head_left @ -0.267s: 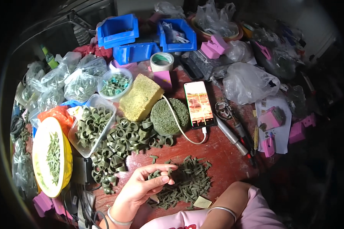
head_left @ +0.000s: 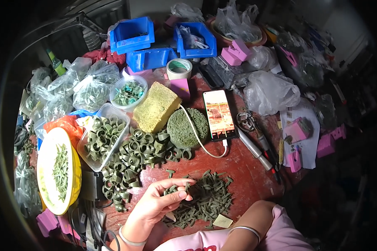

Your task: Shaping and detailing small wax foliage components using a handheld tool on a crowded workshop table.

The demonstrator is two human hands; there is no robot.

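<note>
A cluttered red-brown table (head_left: pixel 247 175) is being viewed from above, its far side crowded with blue bins (head_left: pixel 132 35) and clear plastic bags (head_left: pixel 270 90). The left hand (head_left: pixel 157 203) is being held palm-up over the near edge, fingers curled, thumb pressed toward the fingertips; a small dark green strip (head_left: pixel 187 185) is being pinched there, with a few more cradled on the palm. The strip is sticking out just past the fingertips, right over the left edge of the strip pile (head_left: pixel 205 196), which is lying on the table touching the hand's right side. The strips are short, flat, matte, olive-dark, loosely heaped. The right hand is not being shown; only the forearm (head_left: pixel 255 221) with a thin bangle (head_left: pixel 243 230) and a pink sleeve is entering at the bottom, so its grip cannot be told.

Left of the pile, a heap of green rings (head_left: pixel 134 157) is being spread across the table: curled bands, glossy-dull, stacked unevenly. More rings are being held in a clear rectangular tub (head_left: pixel 107 111). A yellow oval dish (head_left: pixel 73 169) with thin green slivers is sitting at the far left. A coarse yellow sponge (head_left: pixel 156 107) and a round green scouring pad (head_left: pixel 188 127) are lying side by side behind the rings. A phone (head_left: pixel 218 114), screen lit, is being charged by a white cable (head_left: pixel 203 144) crossing the pad. A tape roll (head_left: pixel 179 68) is standing near the bins. Pink foam blocks (head_left: pixel 297 129) are being scattered at right.
</note>
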